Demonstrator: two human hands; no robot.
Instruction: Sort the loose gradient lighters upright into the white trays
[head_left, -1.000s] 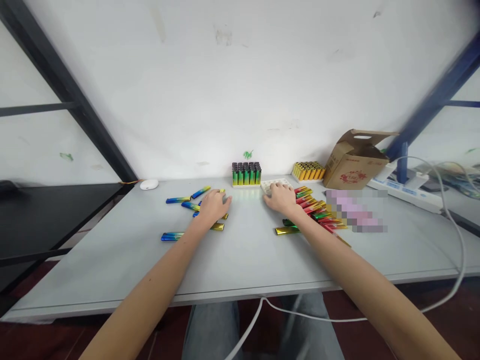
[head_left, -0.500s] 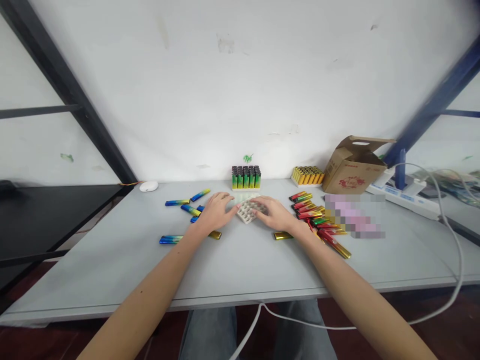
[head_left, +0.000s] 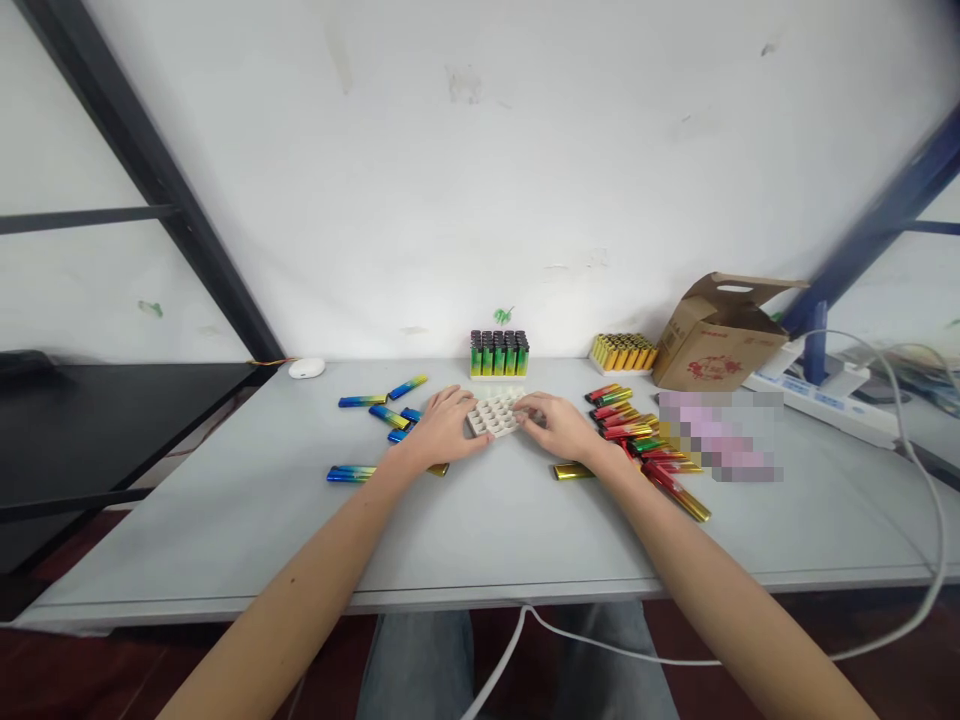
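A white tray with rows of holes (head_left: 495,414) lies on the table between my hands. My left hand (head_left: 448,425) grips its left side, thumb at the near edge and fingers at the far left. At its right side, my right hand (head_left: 551,422) has curled fingers touching the edge. Blue-yellow lighters (head_left: 364,401) lie scattered beside my left hand, one partly under the wrist. Red-gold lighters (head_left: 630,431) are heaped right of my right hand, and a gold one (head_left: 571,471) lies near that wrist.
Against the wall stand a filled rack of green lighters (head_left: 499,355) and a rack of yellow ones (head_left: 624,353). An open cardboard box (head_left: 712,350), a white power strip (head_left: 825,405) and a cable are at the right. A white case (head_left: 307,368) sits at the back left.
The tray has turned a little and now sits straighter. My left hand has closed onto its left side, and my right fingers have curled in at its right edge. The view has shifted slightly.
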